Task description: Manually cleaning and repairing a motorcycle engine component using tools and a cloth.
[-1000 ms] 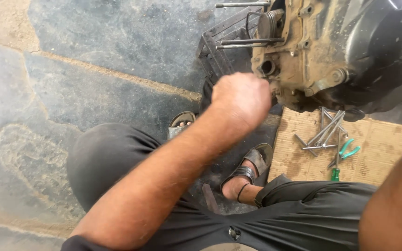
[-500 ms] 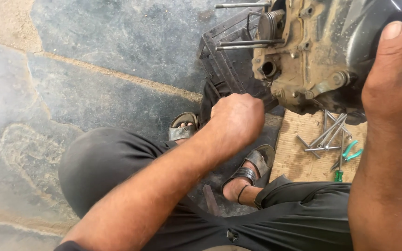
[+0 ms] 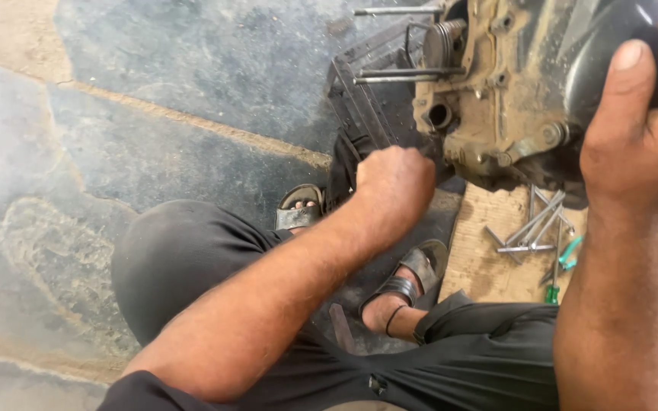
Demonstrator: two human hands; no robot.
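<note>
The dirty engine sits on the stone floor, in front of the person's knees. The right hand grips its dark cover. The left hand is a closed fist under the engine; what it holds is hidden. Bare bolts stick out, so parts look already off. Loose tools lie on a board just below the engine.

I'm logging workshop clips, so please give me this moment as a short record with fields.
Setting: stone-slab floor, seen from above
Main thing: grimy metal engine block with long studs
Left hand: closed in a fist at the block's lower edge; what it holds is hidden
Right hand: gripping the block's dark cover
Nearby: silver T-handle wrenches and green-handled screwdriver on a wooden board
Feet: black sandals
</note>
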